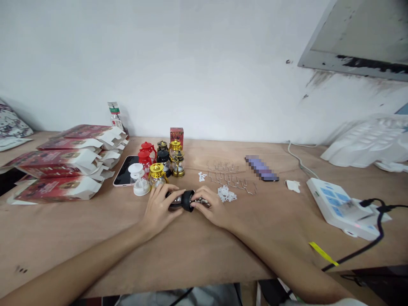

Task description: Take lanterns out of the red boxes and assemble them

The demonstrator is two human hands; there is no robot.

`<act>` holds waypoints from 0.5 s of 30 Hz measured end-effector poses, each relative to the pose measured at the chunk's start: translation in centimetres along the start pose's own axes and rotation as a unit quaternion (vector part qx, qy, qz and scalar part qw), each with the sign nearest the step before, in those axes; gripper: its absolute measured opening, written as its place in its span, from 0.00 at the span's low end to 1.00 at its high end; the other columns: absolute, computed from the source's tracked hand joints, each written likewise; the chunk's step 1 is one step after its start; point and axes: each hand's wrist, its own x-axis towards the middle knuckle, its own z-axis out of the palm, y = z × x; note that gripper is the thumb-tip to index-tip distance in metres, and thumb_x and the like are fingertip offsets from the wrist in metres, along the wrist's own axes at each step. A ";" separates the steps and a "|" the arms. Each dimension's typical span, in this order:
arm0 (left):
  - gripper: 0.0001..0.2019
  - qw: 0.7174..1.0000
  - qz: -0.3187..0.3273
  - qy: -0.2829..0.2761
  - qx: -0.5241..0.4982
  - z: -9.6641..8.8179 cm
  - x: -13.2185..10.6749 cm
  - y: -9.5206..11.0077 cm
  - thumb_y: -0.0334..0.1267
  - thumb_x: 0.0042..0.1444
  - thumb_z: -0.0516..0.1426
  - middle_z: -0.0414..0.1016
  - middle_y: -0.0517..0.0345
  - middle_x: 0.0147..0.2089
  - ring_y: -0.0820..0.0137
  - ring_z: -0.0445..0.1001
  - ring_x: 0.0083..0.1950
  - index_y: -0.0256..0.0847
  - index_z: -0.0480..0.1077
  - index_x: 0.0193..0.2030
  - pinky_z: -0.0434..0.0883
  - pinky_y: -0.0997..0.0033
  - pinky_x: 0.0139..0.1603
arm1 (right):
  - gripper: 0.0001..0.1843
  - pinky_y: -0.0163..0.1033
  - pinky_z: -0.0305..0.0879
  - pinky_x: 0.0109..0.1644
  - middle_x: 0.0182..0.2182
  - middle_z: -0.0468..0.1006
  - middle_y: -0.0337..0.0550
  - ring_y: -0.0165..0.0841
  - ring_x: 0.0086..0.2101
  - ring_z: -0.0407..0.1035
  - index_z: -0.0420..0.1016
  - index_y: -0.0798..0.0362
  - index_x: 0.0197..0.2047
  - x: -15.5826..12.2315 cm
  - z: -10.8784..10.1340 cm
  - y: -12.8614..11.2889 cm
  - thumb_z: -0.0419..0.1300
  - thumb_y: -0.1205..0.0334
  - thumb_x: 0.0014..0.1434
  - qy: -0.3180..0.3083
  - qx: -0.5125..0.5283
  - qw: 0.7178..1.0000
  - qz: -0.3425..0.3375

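Note:
A small black lantern (187,200) lies on its side low over the table, its base turned to the right. My left hand (161,209) is wrapped round its body, fingers above and thumb below. With fingers pinched together, my right hand (212,207) reaches to the open end of the base. Something small and shiny shows between those fingers, too hidden to name. Just behind my left hand stand small lanterns: a white one (140,180), a gold one (157,174), a red one (147,155) and several more. White plastic pieces (227,194) lie in a pile beyond my right hand.
Bent metal wires (232,180) lie in rows behind the white pieces. Flattened red boxes (60,163) are stacked at left, near a phone (123,172). A blurred purple item (261,168) lies behind. At right sits a white power strip (341,208) with black cables.

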 end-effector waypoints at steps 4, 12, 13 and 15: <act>0.15 1.000 -0.014 -0.012 0.010 -0.1 0.0 0.1 0.35 0.52 0.57 0.70 0.52 0.45 0.63 0.67 0.46 0.43 0.68 0.49 0.62 0.64 0.42 | 0.06 0.37 0.64 0.37 0.30 0.73 0.41 0.31 0.33 0.67 0.69 0.51 0.32 0.1 0.0 0.0 0.56 0.62 0.60 0.015 -0.002 1.000 -0.017; 0.16 0.996 -0.023 -0.013 0.084 0.1 0.1 0.5 0.37 0.52 0.57 0.73 0.51 0.44 0.61 0.67 0.45 0.43 0.69 0.49 0.60 0.63 0.39 | 0.07 0.37 0.65 0.36 0.29 0.75 0.41 0.30 0.31 0.69 0.66 0.51 0.29 0.4 -0.3 0.0 0.53 0.65 0.60 -0.002 0.005 1.000 -0.001; 0.16 0.995 -0.019 -0.014 0.098 0.2 0.1 0.5 0.37 0.52 0.57 0.73 0.51 0.44 0.60 0.67 0.45 0.43 0.69 0.49 0.60 0.62 0.39 | 0.07 0.37 0.65 0.36 0.29 0.75 0.41 0.30 0.32 0.69 0.66 0.51 0.29 0.4 -0.2 0.1 0.53 0.65 0.60 -0.003 0.005 1.000 0.003; 0.16 0.992 -0.005 -0.014 0.123 0.3 0.2 0.7 0.37 0.52 0.57 0.74 0.50 0.44 0.59 0.67 0.44 0.41 0.70 0.49 0.59 0.61 0.39 | 0.07 0.36 0.65 0.36 0.29 0.75 0.41 0.30 0.32 0.70 0.66 0.51 0.29 0.3 -0.1 0.3 0.53 0.67 0.58 -0.004 0.006 1.000 0.018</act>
